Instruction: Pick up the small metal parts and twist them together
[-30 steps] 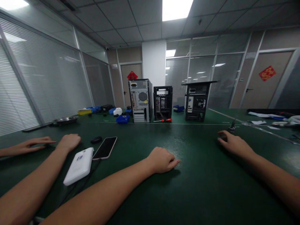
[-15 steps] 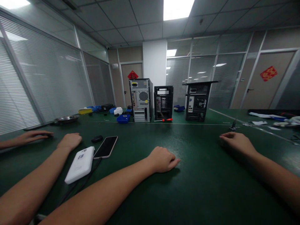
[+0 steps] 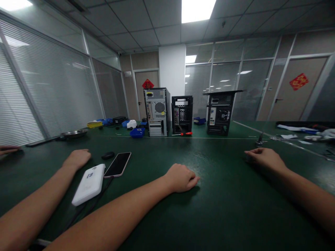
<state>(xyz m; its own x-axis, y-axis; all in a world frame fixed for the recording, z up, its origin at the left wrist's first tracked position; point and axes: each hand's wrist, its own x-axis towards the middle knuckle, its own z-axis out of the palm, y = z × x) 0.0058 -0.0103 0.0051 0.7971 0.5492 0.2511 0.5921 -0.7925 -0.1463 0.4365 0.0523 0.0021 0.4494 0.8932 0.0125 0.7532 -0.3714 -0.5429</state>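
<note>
My left hand (image 3: pixel 181 178) rests on the green table (image 3: pixel 225 209) in a loose fist, thumb to the right, and nothing shows in it. My right hand (image 3: pixel 265 158) lies on the table further right, its fingers curled in towards the left; I see nothing in it. A small metal object (image 3: pixel 259 141) stands just beyond it. To my left, another person's forearm ends in a closed hand (image 3: pixel 77 158) beside a white power bank (image 3: pixel 89 184), a phone (image 3: pixel 117 164) lying face up and a small black oval item (image 3: pixel 107 155).
Three computer cases (image 3: pixel 156 111) (image 3: pixel 181 114) (image 3: pixel 220 112) stand at the table's far side, with a red-handled screwdriver (image 3: pixel 185 133), blue bins (image 3: pixel 137 132) and a metal dish (image 3: pixel 73 133). Fingertips of another hand (image 3: pixel 7 150) show at the left edge. Papers (image 3: pixel 293 136) lie at the far right.
The other person's far-left hand has slid away to the left edge. My right hand's fingers, stretched out before, have curled in. My left hand has stayed put.
</note>
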